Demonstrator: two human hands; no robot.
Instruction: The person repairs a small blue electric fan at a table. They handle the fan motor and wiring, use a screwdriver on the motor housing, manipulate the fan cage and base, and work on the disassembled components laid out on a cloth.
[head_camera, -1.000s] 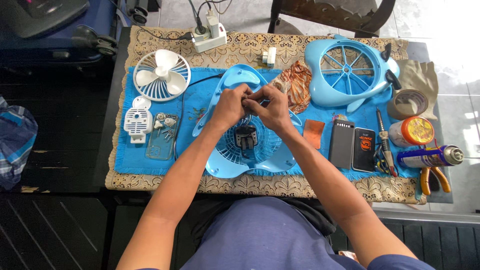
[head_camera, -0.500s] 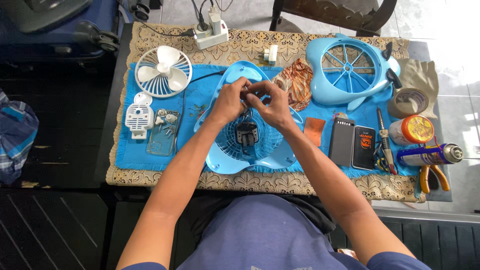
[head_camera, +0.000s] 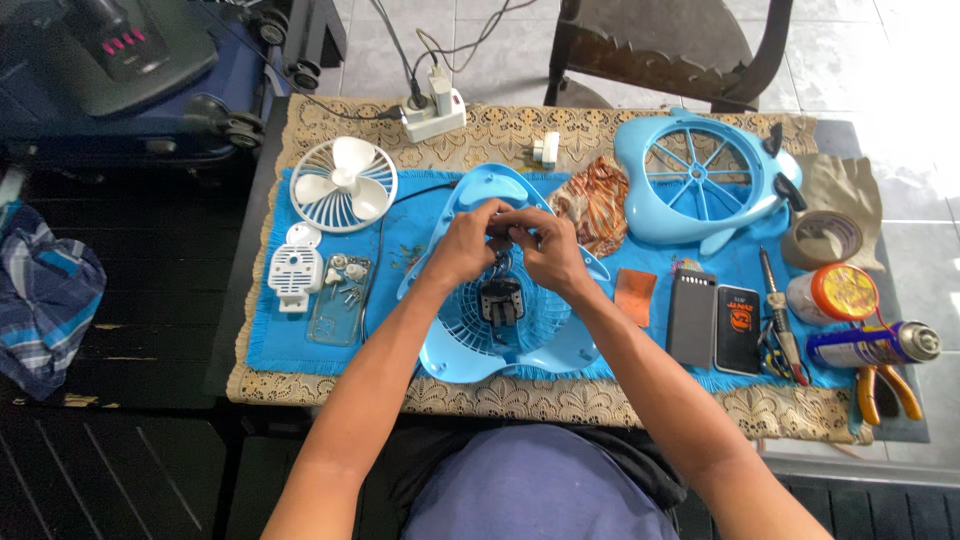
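two hands (head_camera: 510, 245) | fingertips pinched together | over blue fan housing (head_camera: 500, 320)

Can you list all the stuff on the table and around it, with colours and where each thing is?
fan housing: 1, light blue, centre, under both hands
fan blade: 1, white, back left
grille: 1, light blue, back right
small cover: 1, white, left
clear case: 1, holding small parts, left
power strip: 1, white, back edge
patterned cloth: 1, orange, centre right
power bank: 1, black, right
phone: 1, black, right
tape roll: 1, brown, far right
spray can: 1, far right
pliers: 1, orange-handled, front right
chair: 1, dark, behind table
left hand: 1, on housing
right hand: 1, on housing
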